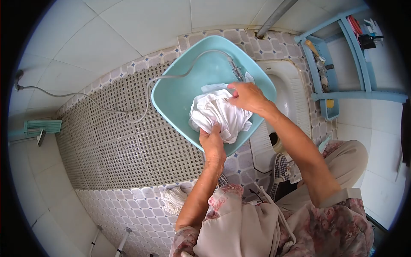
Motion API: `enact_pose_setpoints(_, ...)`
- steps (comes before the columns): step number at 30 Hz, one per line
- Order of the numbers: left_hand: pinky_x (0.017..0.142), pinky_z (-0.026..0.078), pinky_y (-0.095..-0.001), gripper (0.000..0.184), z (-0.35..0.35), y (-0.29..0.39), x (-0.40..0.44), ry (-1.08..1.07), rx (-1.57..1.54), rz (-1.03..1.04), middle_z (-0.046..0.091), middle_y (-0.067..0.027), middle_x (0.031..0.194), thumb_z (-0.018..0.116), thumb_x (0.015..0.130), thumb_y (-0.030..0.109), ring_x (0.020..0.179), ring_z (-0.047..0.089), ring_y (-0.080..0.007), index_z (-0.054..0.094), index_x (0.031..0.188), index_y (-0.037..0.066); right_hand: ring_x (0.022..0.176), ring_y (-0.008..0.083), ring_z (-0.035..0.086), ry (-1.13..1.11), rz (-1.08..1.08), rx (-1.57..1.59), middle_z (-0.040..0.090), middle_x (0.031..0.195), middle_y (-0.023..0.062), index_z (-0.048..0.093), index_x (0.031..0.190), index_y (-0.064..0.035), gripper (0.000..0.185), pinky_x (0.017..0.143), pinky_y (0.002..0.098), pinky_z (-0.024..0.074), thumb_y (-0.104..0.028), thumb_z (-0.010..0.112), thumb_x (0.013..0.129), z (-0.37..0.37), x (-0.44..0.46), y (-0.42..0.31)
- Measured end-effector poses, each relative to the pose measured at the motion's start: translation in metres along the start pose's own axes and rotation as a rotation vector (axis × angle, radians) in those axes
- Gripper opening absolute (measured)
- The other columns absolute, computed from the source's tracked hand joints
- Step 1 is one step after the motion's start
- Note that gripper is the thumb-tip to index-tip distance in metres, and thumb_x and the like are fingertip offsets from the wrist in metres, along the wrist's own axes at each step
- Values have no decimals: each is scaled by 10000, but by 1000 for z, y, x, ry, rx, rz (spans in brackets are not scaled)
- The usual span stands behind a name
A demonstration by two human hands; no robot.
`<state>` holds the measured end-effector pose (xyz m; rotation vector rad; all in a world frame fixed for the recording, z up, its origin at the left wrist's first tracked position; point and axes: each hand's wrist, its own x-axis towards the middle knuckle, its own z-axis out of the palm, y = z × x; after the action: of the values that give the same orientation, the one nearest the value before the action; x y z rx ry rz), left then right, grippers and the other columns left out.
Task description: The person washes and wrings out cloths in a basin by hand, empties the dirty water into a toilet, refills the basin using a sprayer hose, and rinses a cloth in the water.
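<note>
A bunched white cloth point(219, 112), probably a garment, lies in a light blue-green plastic basin point(180, 92). At its near edge my left hand point(212, 143) grips the fabric, thumb on top and the other fingers hidden beneath. My right hand point(248, 96) is at the cloth's upper right, its fingers curled in against the fabric; the palm side is out of sight. Just beyond that hand, a metal hose nozzle point(236, 70) rests inside the basin on the end of a grey hose point(175, 76).
The basin sits partly over a perforated floor mat point(115, 145) and beside a white squat toilet point(295, 98). A blue shelf rack point(319, 73) with small items stands at right. A white string mop head point(173, 200) lies near my left forearm. Tiled walls surround the space.
</note>
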<state>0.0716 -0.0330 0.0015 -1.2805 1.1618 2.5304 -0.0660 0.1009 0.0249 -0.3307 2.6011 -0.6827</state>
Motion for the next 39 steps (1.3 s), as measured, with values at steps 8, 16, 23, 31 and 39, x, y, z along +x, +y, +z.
enact_pose_setpoints(8,941,528,-366,429,-1,-6,6,25,13,52,584,-134,1293,534,957,30,1108,623,-233,460,1378,-6,697,116,621,-95,134,625,674,763,42,742,1066,-28,299,659,280,513,-105,686,783,-26,-18,5)
enact_pose_setpoints(16,1104,361,-421,505,-6,18,1,-307,-329,-8,565,-106,1354,507,1012,389,1261,521,-261,465,1398,67,683,203,656,-173,-389,170,705,823,114,735,1061,-37,295,640,312,515,-108,689,778,-4,-76,-49)
enact_pose_setpoints(23,1113,379,-430,522,-8,23,8,-305,-388,-70,541,-103,1396,471,1024,391,1281,525,-268,434,1432,69,916,207,682,-356,-208,413,725,1058,95,687,1203,-61,339,827,318,526,-182,677,886,-30,-45,-36)
enact_pose_setpoints(31,1122,386,-453,841,6,62,0,-593,-200,31,482,-155,1461,329,978,678,1331,493,-307,353,1488,10,1217,213,541,-206,-449,559,583,1346,103,491,1434,-49,650,991,349,460,-382,679,908,-32,10,-32)
enact_pose_setpoints(39,1058,453,-403,953,-6,115,29,-845,188,85,562,-227,1352,422,927,715,1232,580,-287,433,1387,-120,916,150,660,-216,-131,1121,691,977,74,657,1112,19,397,820,289,529,-310,714,897,-39,-13,-35)
